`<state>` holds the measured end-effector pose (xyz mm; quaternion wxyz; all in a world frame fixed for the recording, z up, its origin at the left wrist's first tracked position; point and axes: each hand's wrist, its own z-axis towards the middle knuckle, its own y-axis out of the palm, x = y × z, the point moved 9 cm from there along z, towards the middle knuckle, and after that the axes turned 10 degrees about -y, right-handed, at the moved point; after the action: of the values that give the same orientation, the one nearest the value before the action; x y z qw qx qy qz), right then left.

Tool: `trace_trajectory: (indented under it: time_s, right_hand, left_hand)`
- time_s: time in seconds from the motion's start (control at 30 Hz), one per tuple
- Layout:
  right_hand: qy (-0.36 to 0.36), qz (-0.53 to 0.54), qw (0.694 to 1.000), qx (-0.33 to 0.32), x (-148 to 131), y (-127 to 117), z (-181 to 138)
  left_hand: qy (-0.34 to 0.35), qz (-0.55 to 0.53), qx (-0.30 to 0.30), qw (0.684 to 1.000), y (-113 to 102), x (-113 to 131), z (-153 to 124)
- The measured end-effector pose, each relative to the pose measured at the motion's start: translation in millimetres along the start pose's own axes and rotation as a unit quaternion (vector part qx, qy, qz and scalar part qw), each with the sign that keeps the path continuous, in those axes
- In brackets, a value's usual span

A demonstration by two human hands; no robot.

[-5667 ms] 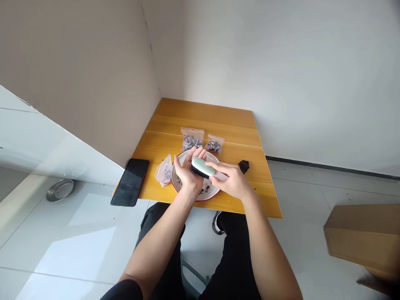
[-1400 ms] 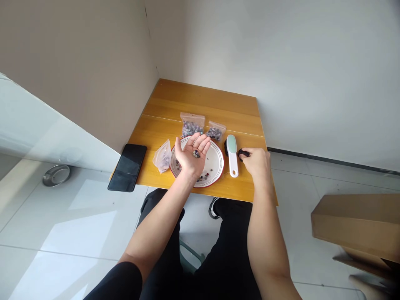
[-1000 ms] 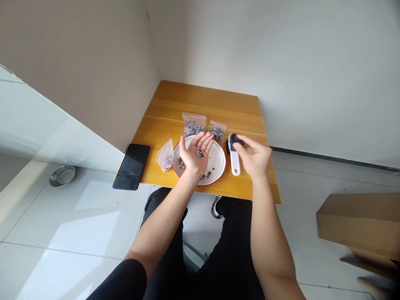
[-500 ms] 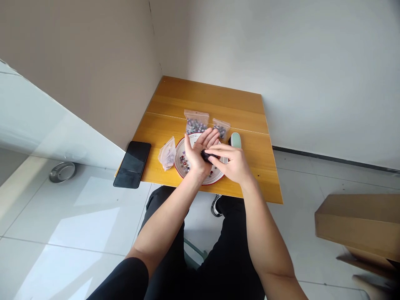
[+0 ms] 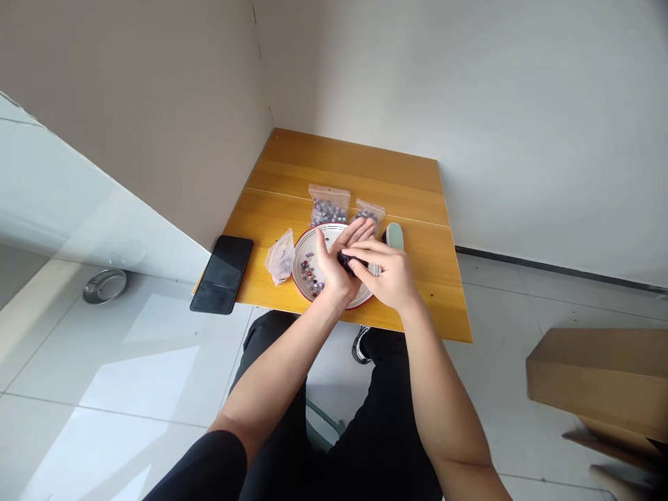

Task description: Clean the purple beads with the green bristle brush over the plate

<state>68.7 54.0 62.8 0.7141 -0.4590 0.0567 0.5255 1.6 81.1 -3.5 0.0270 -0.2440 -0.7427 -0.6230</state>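
Note:
My left hand (image 5: pixel 339 268) is held palm up over a plate (image 5: pixel 334 234), its fingers stretched out. On its palm rests a small black clump (image 5: pixel 345 260), which looks like dark beads but is too small to be sure of. The fingertips of my right hand (image 5: pixel 385 268) pinch together at this clump, partly hiding it. Loose beads (image 5: pixel 309 273) in red, purple and dark tones lie on the left part of the white, red-rimmed plate; both hands cover much of the rest.
Behind the plate lie a larger bead bag (image 5: pixel 330 207) and a smaller one (image 5: pixel 370 211). A crumpled clear bag (image 5: pixel 281 257), a black phone (image 5: pixel 222 274) and a pale green-topped object (image 5: pixel 394 236) are on the wooden table (image 5: pixel 349 156). A cardboard box (image 5: pixel 600 369) and metal bowl (image 5: pixel 105 286) stand on the floor.
My left hand has shifted slightly to the right and tilted, so more of the plate shows at its left. My right hand stays pinched at the black clump.

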Motion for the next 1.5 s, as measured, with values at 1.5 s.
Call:
trace_trajectory:
  time_s: [1.5]
  right_hand:
    - [-0.005, -0.033, 0.999, 0.030, 1.3, -6.5, -3.7]
  left_hand:
    - [0.028, -0.021, 0.023, 0.999, -6.4, 3.5, 3.3]
